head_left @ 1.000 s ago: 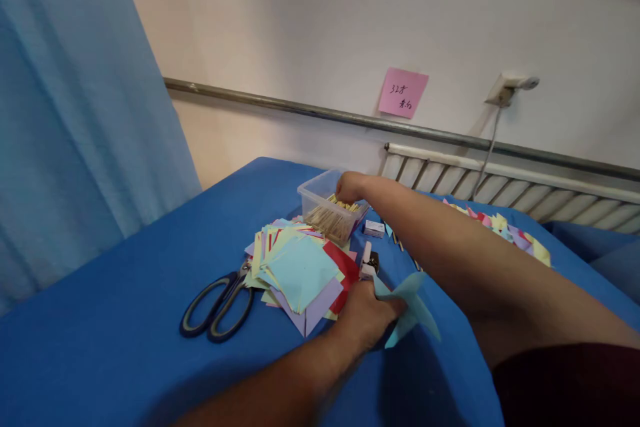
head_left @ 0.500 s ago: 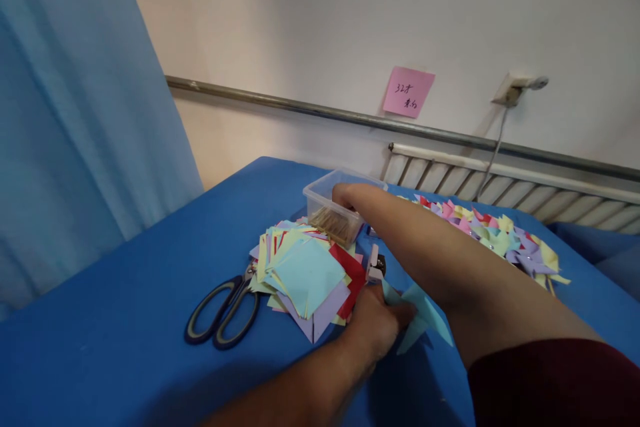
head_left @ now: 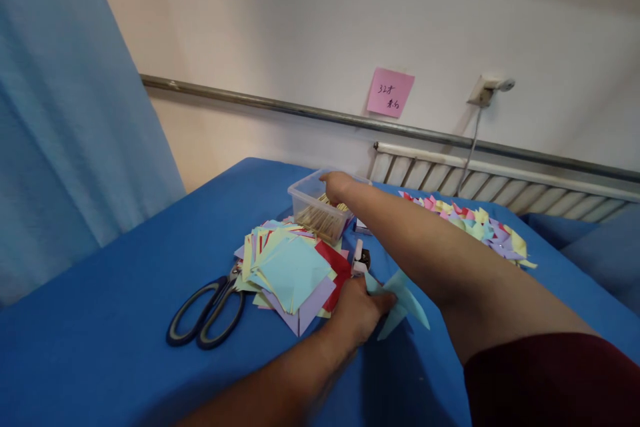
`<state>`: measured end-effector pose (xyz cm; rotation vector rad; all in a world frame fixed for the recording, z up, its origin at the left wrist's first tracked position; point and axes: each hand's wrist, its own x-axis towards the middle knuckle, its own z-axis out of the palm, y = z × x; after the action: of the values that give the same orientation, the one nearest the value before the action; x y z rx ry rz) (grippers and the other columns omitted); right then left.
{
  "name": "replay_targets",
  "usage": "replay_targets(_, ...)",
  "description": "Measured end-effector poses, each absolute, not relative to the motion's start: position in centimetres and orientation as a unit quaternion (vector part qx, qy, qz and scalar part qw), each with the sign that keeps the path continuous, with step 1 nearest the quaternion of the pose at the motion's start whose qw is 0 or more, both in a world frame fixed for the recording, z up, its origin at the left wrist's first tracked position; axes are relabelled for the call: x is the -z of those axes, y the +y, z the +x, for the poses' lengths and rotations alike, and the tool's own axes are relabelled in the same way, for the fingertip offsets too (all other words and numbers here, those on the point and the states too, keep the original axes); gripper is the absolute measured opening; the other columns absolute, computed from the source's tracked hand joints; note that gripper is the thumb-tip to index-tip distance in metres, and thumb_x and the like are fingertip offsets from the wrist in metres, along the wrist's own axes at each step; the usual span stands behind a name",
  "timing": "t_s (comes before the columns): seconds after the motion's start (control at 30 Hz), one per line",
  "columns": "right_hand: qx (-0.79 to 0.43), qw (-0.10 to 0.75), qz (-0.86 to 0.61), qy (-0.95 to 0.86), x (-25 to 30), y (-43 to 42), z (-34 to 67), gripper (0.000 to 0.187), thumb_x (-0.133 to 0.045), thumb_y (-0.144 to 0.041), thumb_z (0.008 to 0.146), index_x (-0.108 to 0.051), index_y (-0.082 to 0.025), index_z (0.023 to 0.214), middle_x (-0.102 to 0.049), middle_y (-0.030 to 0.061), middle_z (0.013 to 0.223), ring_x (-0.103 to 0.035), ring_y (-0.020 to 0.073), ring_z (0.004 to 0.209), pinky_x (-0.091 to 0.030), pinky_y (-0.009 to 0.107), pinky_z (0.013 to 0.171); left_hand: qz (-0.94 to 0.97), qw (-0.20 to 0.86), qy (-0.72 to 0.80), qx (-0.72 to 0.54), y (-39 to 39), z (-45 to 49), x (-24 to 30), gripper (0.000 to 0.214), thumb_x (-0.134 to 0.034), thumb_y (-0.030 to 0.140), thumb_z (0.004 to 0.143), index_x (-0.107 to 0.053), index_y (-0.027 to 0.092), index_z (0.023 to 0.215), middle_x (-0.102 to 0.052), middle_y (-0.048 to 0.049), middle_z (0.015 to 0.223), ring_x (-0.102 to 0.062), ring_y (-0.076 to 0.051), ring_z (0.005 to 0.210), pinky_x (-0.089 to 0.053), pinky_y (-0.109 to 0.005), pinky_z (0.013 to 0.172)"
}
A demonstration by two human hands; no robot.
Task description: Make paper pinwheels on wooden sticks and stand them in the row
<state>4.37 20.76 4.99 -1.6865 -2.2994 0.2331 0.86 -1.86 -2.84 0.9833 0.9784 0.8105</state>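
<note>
My left hand (head_left: 361, 313) pinches a folded light-blue paper shape (head_left: 400, 301) against the blue cloth, just right of a heap of coloured paper squares (head_left: 293, 268). My right hand (head_left: 338, 186) reaches far forward into a clear plastic box (head_left: 306, 197) of thin wooden sticks (head_left: 320, 217); its fingers are curled down among the sticks, and what they grip is hidden. A small white stapler-like tool (head_left: 360, 259) lies between the heap and the blue shape.
Black-handled scissors (head_left: 205, 310) lie left of the paper heap. A row of finished coloured paper shapes (head_left: 475, 225) stretches along the back right. The blue cloth-covered table (head_left: 125, 293) meets a wall with a rail, a radiator and a pink note (head_left: 391, 92). A blue curtain hangs left.
The view has shifted slightly. My right hand stays in the stick box, moving a little within it. My left hand keeps hold of the blue paper shape.
</note>
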Motion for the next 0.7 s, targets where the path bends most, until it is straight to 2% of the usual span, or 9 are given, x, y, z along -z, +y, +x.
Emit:
replay_targets(0.07,-0.062,0.145,-0.599,-0.785,-5.7,20.1,4.9,0.049,-0.074,-0.007,0.062,-0.063,-0.014,0.109,-0.069,0.0118,0.102,-0.064,0.0266,0.097,-0.047,0.033,0.085,0.455,0.692,0.425,-0.366,-1.8,0.8,2.8,0.006,-0.07,0.021,0.059,-0.067,0.018,0.063,-0.066,-0.0034,0.06,-0.058,-0.018,0.054,-0.043,-0.028,0.053)
replay_targets(0.17,-0.033,0.182,-0.617,-0.765,-7.2,18.6,5.9,0.034,-0.061,-0.007,0.074,-0.062,-0.013,0.107,-0.067,0.0139,0.105,-0.062,0.0268,0.102,-0.046,0.034,0.085,0.47,0.673,0.431,-0.374,-1.7,0.8,2.6,0.005,-0.07,0.018,0.058,-0.065,0.018,0.06,-0.063,-0.001,0.056,-0.053,-0.015,0.05,-0.04,-0.026,0.05)
replay_targets(0.3,-0.031,0.263,-0.636,-0.725,-8.5,14.0,8.1,0.027,-0.043,-0.013,0.086,-0.054,-0.015,0.11,-0.067,0.0089,0.099,-0.063,0.0198,0.091,-0.047,0.029,0.075,0.492,0.637,0.466,-0.366,-1.6,0.8,2.7,0.013,-0.068,0.022,0.061,-0.059,0.017,0.052,-0.054,0.0015,0.047,-0.046,-0.012,0.044,-0.035,-0.023,0.046)
replay_targets(0.37,-0.084,0.445,-0.613,-0.647,-8.0,9.9,9.8,0.024,-0.034,-0.018,0.091,-0.053,-0.016,0.106,-0.066,0.0054,0.088,-0.062,0.0152,0.075,-0.046,0.025,0.065,0.483,0.633,0.472,-0.379,-1.5,0.9,2.7,0.012,-0.069,0.025,0.061,-0.061,0.016,0.056,-0.056,0.0009,0.05,-0.048,-0.012,0.046,-0.035,-0.023,0.046)
replay_targets(0.43,-0.156,0.56,-0.568,-0.583,-6.4,5.1,11.5,0.023,-0.035,-0.027,0.092,-0.05,-0.018,0.107,-0.061,-0.0006,0.072,-0.054,0.0115,0.056,-0.042,0.022,0.053,0.458,0.639,0.469,-0.403,-1.5,1.0,2.7,0.015,-0.07,0.027,0.061,-0.063,0.014,0.062,-0.058,0.0004,0.052,-0.049,-0.012,0.046,-0.036,-0.023,0.047)
replay_targets(0.5,-0.267,0.599,-0.53,-0.537,-3.9,0.6,13.0,0.026,-0.04,-0.039,0.091,-0.049,-0.021,0.107,-0.051,-0.0071,0.057,-0.042,0.0089,0.041,-0.034,0.02,0.042,0.438,0.635,0.475,-0.424,-1.4,1.2,2.5,0.018,-0.072,0.029,0.06,-0.063,0.014,0.063,-0.058,0.0006,0.051,-0.048,-0.011,0.044,-0.035,-0.022,0.046)
replay_targets(0.57,-0.375,0.606,-0.515,-0.476,-1.0,-2.8,14.0,0.029,-0.046,-0.047,0.087,-0.051,-0.022,0.101,-0.045,-0.0096,0.052,-0.034,0.007,0.036,-0.027,0.019,0.037,0.428,0.636,0.473,-0.434,-1.4,1.3,2.2,0.021,-0.073,0.03,0.06,-0.059,0.014,0.057,-0.054,0.0027,0.045,-0.043,-0.009,0.04,-0.032,-0.022,0.043)
replay_targets(0.6,-0.419,0.603,-0.509,-0.449,0.4,-3.9,14.3,0.031,-0.048,-0.05,0.086,-0.051,-0.021,0.096,-0.045,-0.0097,0.051,-0.034,0.0065,0.034,-0.025,0.018,0.035,0.419,0.638,0.472,-0.442,-1.4,1.3,2.1,0.023,-0.073,0.03,0.06,-0.057,0.015,0.054,-0.051,0.0035,0.043,-0.041,-0.008,0.038,-0.031,-0.021,0.042)
replay_targets(0.7,-0.494,0.6,-0.484,-0.402,3.3,-5.2,14.6,0.033,-0.056,-0.051,0.08,-0.049,-0.02,0.088,-0.057,-0.0059,0.057,-0.045,0.0065,0.036,-0.032,0.018,0.036,0.405,0.65,0.451,-0.458,-1.3,1.3,1.7,0.024,-0.072,0.032,0.062,-0.057,0.015,0.055,-0.054,0.002,0.046,-0.047,-0.01,0.042,-0.036,-0.023,0.045)
